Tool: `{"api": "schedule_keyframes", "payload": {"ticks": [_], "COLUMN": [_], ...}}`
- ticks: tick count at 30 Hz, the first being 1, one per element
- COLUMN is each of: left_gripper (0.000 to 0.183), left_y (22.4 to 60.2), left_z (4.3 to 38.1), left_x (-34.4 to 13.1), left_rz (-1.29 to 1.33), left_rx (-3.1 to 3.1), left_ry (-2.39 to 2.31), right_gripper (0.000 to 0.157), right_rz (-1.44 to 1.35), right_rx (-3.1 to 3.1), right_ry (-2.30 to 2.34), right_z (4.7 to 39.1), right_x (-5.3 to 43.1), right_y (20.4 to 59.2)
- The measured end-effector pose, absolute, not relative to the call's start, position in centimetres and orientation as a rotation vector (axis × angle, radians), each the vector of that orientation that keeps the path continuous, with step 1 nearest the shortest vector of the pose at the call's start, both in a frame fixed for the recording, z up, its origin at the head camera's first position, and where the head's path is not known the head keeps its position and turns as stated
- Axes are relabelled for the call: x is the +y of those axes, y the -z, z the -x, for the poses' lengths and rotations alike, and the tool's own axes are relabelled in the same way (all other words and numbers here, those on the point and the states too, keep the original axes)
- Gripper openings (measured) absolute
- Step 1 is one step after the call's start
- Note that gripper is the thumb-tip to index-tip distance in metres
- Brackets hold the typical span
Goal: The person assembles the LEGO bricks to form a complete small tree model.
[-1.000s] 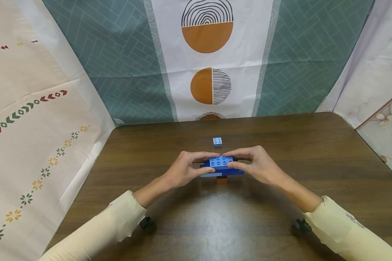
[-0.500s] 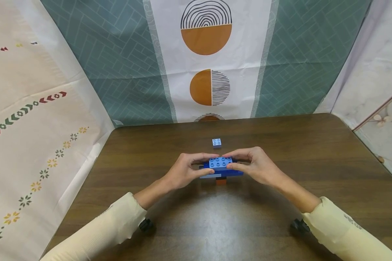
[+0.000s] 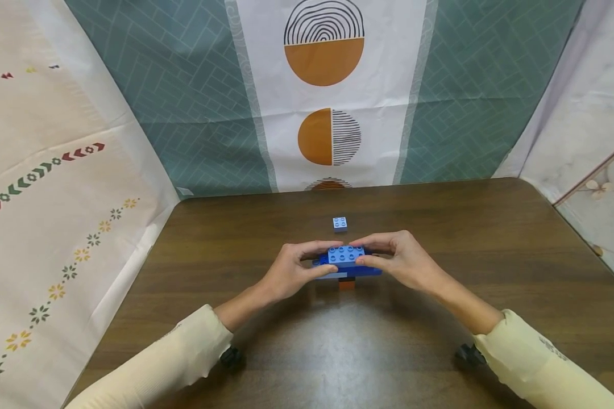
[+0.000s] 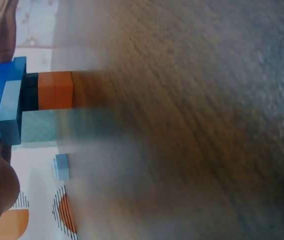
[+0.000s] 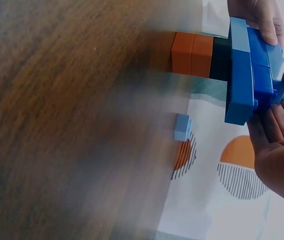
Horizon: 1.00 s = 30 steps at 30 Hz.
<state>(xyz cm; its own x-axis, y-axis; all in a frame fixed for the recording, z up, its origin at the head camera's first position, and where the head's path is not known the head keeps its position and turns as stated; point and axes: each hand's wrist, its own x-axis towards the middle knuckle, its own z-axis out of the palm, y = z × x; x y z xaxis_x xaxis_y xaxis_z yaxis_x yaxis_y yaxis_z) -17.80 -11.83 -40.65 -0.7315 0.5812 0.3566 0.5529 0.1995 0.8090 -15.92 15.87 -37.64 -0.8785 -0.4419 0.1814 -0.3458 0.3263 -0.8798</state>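
Note:
A light blue eight-stud toy brick point(image 3: 345, 257) sits on top of a stack, in the middle of the table. My left hand point(image 3: 293, 272) pinches its left end, thumb in front and fingers behind. At the right end, my right hand point(image 3: 405, 260) pinches it the same way. Under it lie dark blue bricks point(image 5: 261, 72), then a wider layer of a light blue brick point(image 4: 11, 107) and a medium blue brick point(image 5: 240, 82). Beneath these, a dark brick point(image 5: 220, 59) and two orange bricks point(image 5: 191, 54) form a narrow upright column. The hands partly hide the upper layers.
A small light blue four-stud brick point(image 3: 340, 224) lies apart, behind the stack. The brown wooden table point(image 3: 225, 227) ends at a patterned cloth point(image 3: 210, 102) at the back, with more cloths hanging at both sides.
My left hand and wrist have shifted very slightly, uncovering a bit more of the stack's left end. The right hand still holds the top brick, and the bricks look unmoved.

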Motion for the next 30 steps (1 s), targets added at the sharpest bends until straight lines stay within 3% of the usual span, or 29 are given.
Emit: {"api": "schedule_keyframes", "payload": {"ticks": [30], "left_gripper": [0.043], "left_y": [42.0], "left_z": [16.8], "left_x": [-11.0], "left_rz": [-0.987], "left_rx": [2.434], "left_ry": [-1.749], "right_gripper": [0.034], "right_rz": [0.656], "right_rx": [2.439], "right_ry": [1.686], "right_z": [16.0], "right_x": [15.8], "right_y": [38.7]}}
